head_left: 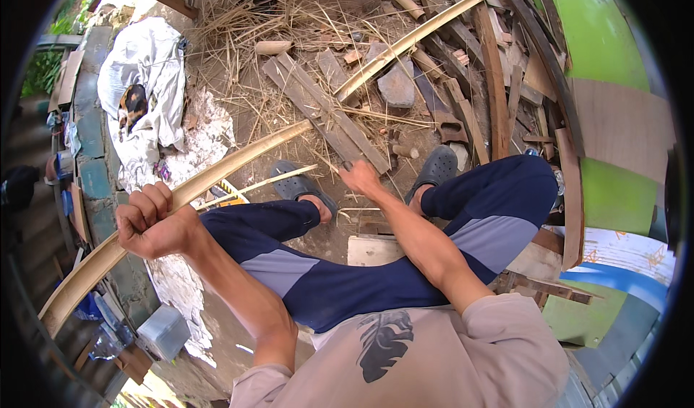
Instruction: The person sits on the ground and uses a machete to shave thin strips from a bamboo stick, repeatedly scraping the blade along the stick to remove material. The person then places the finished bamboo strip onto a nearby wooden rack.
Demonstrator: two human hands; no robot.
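My left hand (155,223) is closed around a long pale split bamboo strip (238,155), which slants from the lower left up to the wooden planks (354,137). Beyond the planks a pale bamboo length (412,39) carries on along the same line toward the upper right; I cannot tell if both are one piece. My right hand (360,179) is closed at the near end of the planks, with a small dark part showing at its fingers. What it grips is mostly hidden. Below the strip, a thinner bamboo sliver (271,181) slants beside my left knee.
Grey clogs (303,187) are on my feet. A grey stone (396,84) lies past the planks, among straw-like shavings (238,35). Timber (495,82) is piled at the right. On a white sack (155,61) at left rests a patchy-coated animal (132,108). A clear plastic box (164,332) stands lower left.
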